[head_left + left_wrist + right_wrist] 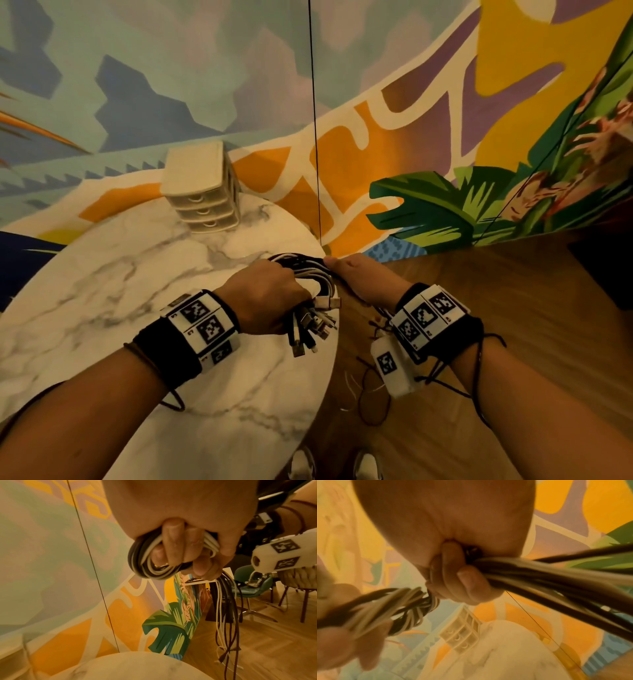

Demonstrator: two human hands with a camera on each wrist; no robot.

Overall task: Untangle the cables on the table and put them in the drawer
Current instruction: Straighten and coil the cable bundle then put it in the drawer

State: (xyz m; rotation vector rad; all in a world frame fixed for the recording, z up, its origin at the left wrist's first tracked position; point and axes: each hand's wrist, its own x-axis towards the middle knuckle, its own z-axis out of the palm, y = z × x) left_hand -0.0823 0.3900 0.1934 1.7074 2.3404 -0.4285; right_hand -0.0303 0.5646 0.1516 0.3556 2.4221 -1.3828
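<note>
A bundle of black and white cables (310, 274) is held above the right edge of the round marble table (120, 308). My left hand (270, 298) grips the looped bundle (147, 561), and several plug ends (315, 325) stick out below the fist. My right hand (356, 277) grips the same bundle (539, 574) just to the right, and loose cable tails (228, 615) hang down toward the floor. A small cream drawer unit (202, 188) with three shut drawers stands at the table's far edge; it also shows in the right wrist view as the drawer unit (462, 632).
A painted mural wall (411, 120) rises close behind the table. Wooden floor (479, 342) lies to the right, with a green chair (248, 585) and other chair legs farther off. My shoes (335, 466) show below the table edge.
</note>
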